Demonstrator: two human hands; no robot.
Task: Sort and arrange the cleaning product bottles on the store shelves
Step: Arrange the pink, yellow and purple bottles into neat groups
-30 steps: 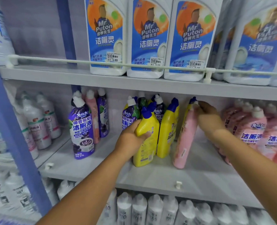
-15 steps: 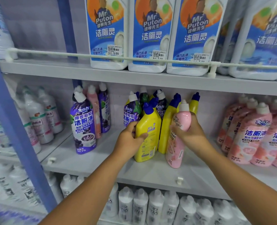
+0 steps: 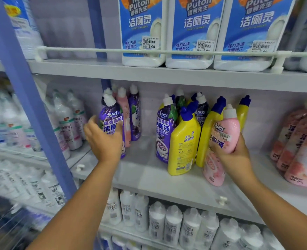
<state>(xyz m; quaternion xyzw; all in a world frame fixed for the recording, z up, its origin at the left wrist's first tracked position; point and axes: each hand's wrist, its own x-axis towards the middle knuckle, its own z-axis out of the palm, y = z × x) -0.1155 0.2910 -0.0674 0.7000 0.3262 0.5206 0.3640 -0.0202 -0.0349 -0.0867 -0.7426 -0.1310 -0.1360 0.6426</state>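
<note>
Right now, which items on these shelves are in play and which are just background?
In play: pink bottle gripped by right hand; front purple bottle at open left hand; yellow bottle.
Background: blue-label jugs above; white bottles below.

Grey store shelves (image 3: 167, 76) w/ blue upright post (image 3: 32, 105), white rail (image 3: 95, 49)

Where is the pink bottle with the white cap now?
In the head view, the pink bottle is right of centre on the middle shelf, gripped by the right hand, beside the yellow bottles.
</note>
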